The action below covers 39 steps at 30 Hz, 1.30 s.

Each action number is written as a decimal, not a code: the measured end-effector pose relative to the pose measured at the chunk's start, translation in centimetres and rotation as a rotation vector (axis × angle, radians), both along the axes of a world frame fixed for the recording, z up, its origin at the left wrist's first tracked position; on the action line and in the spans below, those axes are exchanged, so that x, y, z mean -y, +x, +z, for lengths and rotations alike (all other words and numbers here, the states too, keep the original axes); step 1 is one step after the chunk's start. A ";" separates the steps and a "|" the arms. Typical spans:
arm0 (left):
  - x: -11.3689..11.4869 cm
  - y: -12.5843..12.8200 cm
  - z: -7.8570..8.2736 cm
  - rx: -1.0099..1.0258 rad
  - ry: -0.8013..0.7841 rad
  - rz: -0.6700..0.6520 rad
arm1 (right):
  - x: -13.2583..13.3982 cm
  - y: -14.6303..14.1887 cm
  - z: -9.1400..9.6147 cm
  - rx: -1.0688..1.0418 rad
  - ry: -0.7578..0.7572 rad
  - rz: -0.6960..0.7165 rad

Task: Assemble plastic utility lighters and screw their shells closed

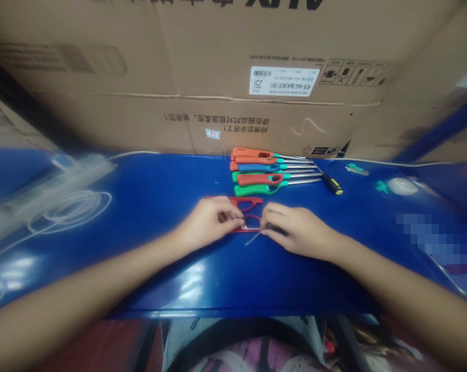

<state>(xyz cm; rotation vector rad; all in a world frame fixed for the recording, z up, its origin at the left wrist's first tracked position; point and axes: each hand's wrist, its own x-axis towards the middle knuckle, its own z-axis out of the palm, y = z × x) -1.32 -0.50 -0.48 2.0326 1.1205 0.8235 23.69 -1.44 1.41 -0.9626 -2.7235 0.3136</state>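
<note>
Two red plastic shell halves [252, 200] of a long-necked lighter lie on the blue table between my hands, partly covered by my fingers. My left hand [215, 221] is closed, thumb and forefinger pinched over the left part of the nearer half; what they grip is hidden. My right hand [291, 226] is closed around a small dark part [277, 228] at the right end of the shells. A thin wire [252, 238] sticks out to the left below its fingertips. Just beyond the shells, several assembled lighters [259, 179] in orange, blue, red and green lie side by side, metal necks to the right.
A black and yellow screwdriver [331, 183] lies by the lighter tips. Further right are a small teal-and-clear piece [356, 169] and a round white object [402, 186]. A coiled white cable [73, 206] is at left. A large cardboard box [140, 72] stands behind the table.
</note>
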 end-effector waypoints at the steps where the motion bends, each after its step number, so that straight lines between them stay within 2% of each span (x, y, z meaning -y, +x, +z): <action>1: 0.0 -0.1 0.1 -0.009 0.019 -0.012 | 0.0 0.0 0.0 -0.008 -0.011 0.009; 9: 0.5 -1.0 1.4 -0.199 0.317 -0.155 | 0.0 0.0 0.1 -0.054 -0.088 0.000; 28: 0.5 -1.2 0.8 -0.275 0.442 -0.204 | 0.1 0.2 0.1 0.069 -0.034 0.024; 32: 0.4 -1.5 1.2 -0.389 0.471 -0.205 | 0.1 0.2 0.0 0.070 -0.030 0.021; 39: 0.1 -1.9 2.5 -0.601 0.528 -0.306 | 0.2 0.3 0.1 0.048 -0.028 0.019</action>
